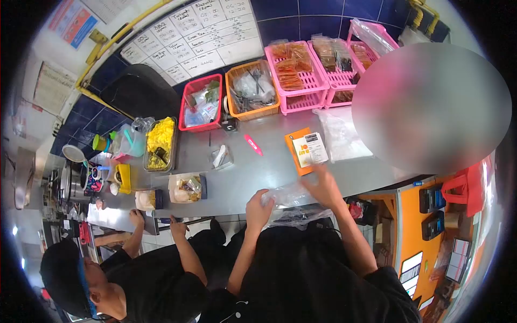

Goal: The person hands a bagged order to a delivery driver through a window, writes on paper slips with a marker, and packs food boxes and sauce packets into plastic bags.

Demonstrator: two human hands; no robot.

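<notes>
A clear plastic bag (pixel 291 196) lies between my hands at the counter's front edge. My left hand (pixel 259 209) is closed on the bag's left end. At the bag's right end is my right hand (pixel 323 188), its fingers partly hidden and close to the plastic; whether they grip it is unclear. Just beyond my right hand, an orange packet (pixel 291 141) lies on the counter under a white printed card (pixel 312 149). More crumpled clear plastic (pixel 293 216) hangs below the edge, in front of my body.
A co-worker (pixel 145 285) in black stands at left, hands near two open food boxes (pixel 184 188). Behind are a tray of yellow food (pixel 160 141), a red basket (pixel 182 123), an orange basket (pixel 253 113) and pink baskets (pixel 301 99). A pink marker (pixel 253 145) lies mid-counter.
</notes>
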